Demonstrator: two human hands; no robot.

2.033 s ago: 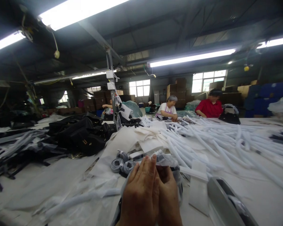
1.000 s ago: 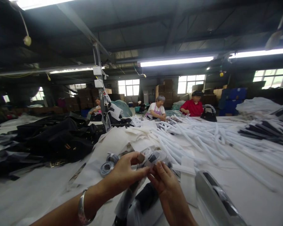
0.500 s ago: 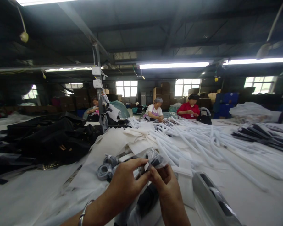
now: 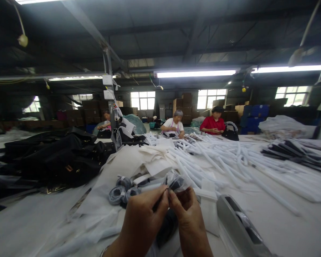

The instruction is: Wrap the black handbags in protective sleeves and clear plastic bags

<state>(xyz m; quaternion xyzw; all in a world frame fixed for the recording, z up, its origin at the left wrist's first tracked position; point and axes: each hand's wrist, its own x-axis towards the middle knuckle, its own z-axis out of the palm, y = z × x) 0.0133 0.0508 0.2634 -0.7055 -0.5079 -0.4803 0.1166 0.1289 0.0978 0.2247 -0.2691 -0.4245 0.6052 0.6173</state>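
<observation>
A bundle wrapped in clear plastic (image 4: pixel 173 179), with grey and dark material inside, is held up in front of me above the table. My right hand (image 4: pixel 189 214) is closed around its lower right side, thumb towards the middle. The fingertips of my left hand (image 4: pixel 147 214) pinch at its near edge, meeting the right thumb; what exactly lies between them is hidden. Left of my hands lie several grey coiled straps (image 4: pixel 117 195) in plastic. Below, between my wrists, a dark plastic-covered item (image 4: pixel 168 226) is partly covered. A grey tape dispenser (image 4: pixel 238 225) stands to the right.
White sheets (image 4: pixel 125 160) pile up behind the coils. Long white padded tubes (image 4: pixel 203 162) spread over the table's far right. Black bags (image 4: pixel 61 153) heap at left, beside a metal post (image 4: pixel 112 117) with sockets. Several people (image 4: pixel 173 125) sit at work across the table.
My left hand has turned and its fingertips have closed together at the bundle's edge. The small white piece seen there before is now out of sight.
</observation>
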